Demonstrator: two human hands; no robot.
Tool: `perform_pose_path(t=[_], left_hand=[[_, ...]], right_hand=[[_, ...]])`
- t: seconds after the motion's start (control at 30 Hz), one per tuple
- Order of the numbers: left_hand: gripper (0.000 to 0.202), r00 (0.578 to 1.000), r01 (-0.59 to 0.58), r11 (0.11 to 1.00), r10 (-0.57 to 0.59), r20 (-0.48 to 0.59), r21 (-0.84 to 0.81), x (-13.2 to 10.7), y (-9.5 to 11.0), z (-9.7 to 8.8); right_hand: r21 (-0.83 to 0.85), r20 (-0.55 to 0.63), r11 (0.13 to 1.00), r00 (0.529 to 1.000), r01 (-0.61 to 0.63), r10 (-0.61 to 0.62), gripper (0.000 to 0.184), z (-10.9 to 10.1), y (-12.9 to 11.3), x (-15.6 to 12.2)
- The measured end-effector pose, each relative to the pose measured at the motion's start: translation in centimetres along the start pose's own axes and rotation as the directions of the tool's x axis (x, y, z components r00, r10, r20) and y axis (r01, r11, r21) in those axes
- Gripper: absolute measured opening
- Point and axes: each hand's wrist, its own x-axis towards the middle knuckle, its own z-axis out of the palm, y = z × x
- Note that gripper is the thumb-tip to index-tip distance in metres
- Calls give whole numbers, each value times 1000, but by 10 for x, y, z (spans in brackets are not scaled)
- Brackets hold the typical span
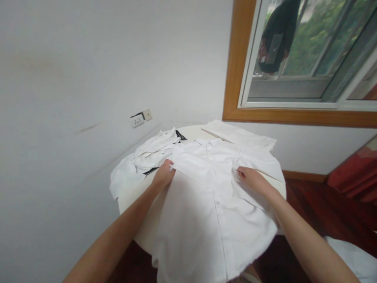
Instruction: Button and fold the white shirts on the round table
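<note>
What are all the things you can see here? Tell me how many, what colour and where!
shirt: one, white, spread over the table
table: one, off-white, under the shirt
crumpled cloth heap: one, white, table's left side
flat cloth: one, white, table's far right
striped bits: two showing, black, by the heap
socket: one, white, wall
small plate: one, beige, beside the socket
wall: white, behind the table
window frame: one, brown, upper right
dark hanging thing: one, behind the glass
greenery: green, outside
red cloth: one, right edge
pale cloth: one, lower right
floor: dark red-brown, below
hands: two, bare, pinching the shirt's sides
</note>
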Motion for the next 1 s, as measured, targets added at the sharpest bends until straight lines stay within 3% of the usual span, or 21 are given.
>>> perform_pose_path(t=[0.1, 0.2, 0.37, 0.57, 0.67, 0.77, 0.87, 1.0], left_hand=[[20, 995, -60, 995, 66, -70, 80, -6, 0, -8], [21, 982, -137, 953, 167, -93, 269, -19, -2, -19], [25, 928, -369, 800, 346, 138, 473, -34, -11, -26], [32, 873, -487, 741, 427, 235, 462, -34, -18, -33], [28, 883, -468, 745, 422, 207, 475, -26, -10, -44], [28, 899, -429, 801, 425, 108, 419, -9, 5, -45], [33, 925, -370, 877, 379, 32, 305, 9, 24, -31], [41, 971, -239, 908, 215, 106, 343, 18, 41, 4]], right_hand=[[15, -25, 1000, 999, -22, 23, 27, 10, 3, 4], [20, -48, 1000, 999, -25, 26, 28, 16, 6, 4], [32, -76, 999, 997, -28, 30, 29, 19, 10, 1], [77, -101, 997, 995, 16, -8, 29, 20, 16, 0], [55, -107, 998, 994, 18, -12, 31, 20, 15, -1], [8, -125, 1000, 992, -12, 13, 33, 21, 10, -2], [-14, -141, 1000, 990, -26, 24, 34, 21, 6, -4], [11, -146, 1000, 989, -16, 17, 34, 19, 7, -5]])
